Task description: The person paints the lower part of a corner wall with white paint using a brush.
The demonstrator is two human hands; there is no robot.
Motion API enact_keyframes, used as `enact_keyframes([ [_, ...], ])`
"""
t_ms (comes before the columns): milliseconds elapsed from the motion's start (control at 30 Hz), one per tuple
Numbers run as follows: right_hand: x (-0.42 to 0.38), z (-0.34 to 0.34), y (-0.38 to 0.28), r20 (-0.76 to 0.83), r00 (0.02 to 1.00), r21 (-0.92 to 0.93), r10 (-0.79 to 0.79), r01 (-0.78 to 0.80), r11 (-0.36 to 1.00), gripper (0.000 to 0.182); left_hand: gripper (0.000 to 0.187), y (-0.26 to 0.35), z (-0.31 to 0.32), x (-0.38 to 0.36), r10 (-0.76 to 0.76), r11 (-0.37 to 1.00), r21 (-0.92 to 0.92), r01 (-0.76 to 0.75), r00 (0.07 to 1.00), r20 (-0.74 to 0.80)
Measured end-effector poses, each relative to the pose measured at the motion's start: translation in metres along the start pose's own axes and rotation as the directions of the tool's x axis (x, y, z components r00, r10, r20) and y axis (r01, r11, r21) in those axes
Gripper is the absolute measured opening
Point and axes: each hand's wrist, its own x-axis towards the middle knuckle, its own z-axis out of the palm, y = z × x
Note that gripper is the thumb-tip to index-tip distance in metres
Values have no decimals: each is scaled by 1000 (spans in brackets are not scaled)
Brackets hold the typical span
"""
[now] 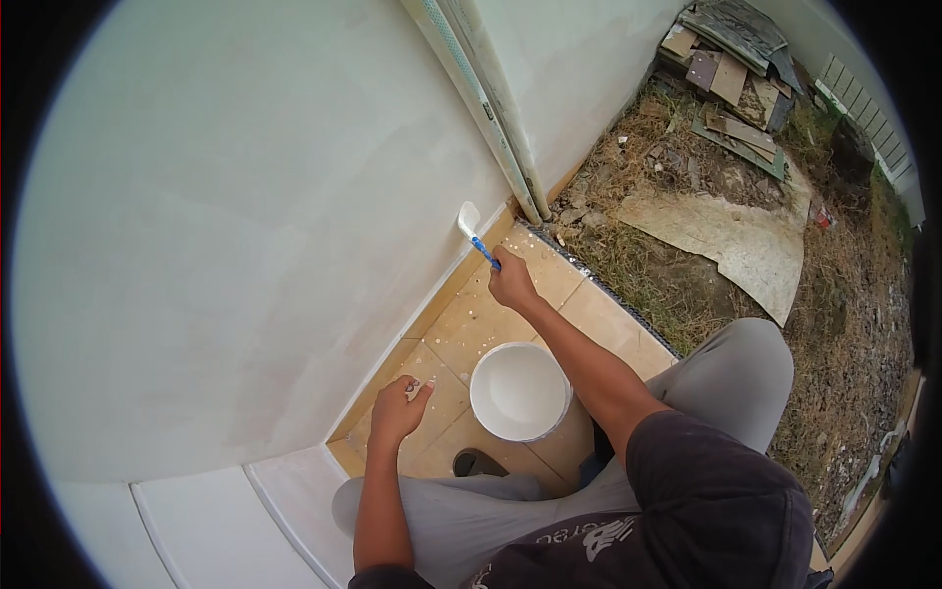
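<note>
My right hand (512, 279) is closed round the blue handle of a paintbrush (485, 252). The brush's white, paint-covered head is up against the lower part of the pale wall (265, 216), just above the skirting. A round white bucket (520, 391) with white paint inside stands on the tiles between my knees, below my right forearm. To the left of the bucket, my left hand (399, 408) hovers over the floor near the wall's foot. Its fingers are loosely curled and the thumb stands apart, with nothing visible between them.
Beige floor tiles (456, 319) carry white paint specks. Two long pipes (491, 108) rise along the wall at the tile edge. Beyond lie dry grass, a broken flat sheet (731, 236) and a stack of boards (731, 69). A dark shoe (479, 462) shows under my legs.
</note>
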Motion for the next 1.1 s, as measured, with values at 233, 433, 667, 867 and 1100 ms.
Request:
enact_keyframes([
  [233, -42, 38, -18, 409, 903, 2, -134, 146, 989, 11, 49, 13, -2, 2, -14, 1000, 23, 13, 999, 41],
  [433, -37, 32, -30, 574, 777, 93, -258, 251, 963, 14, 52, 18, -9, 1, -91, 995, 43, 87, 990, 105],
  [667, -2, -10, -8, 244, 958, 27, -152, 150, 988, 9, 52, 16, -11, -4, -41, 999, 32, 39, 997, 66],
  [867, 28, -57, 7, -90, 990, -192, -105, 86, 978, 11, 53, 19, -16, -13, -27, 999, 44, 25, 998, 51],
  [1100, -1, -17, -14, -383, 923, -262, -15, -93, 960, 16, 52, 12, -27, -25, -32, 999, -7, 32, 999, 27],
])
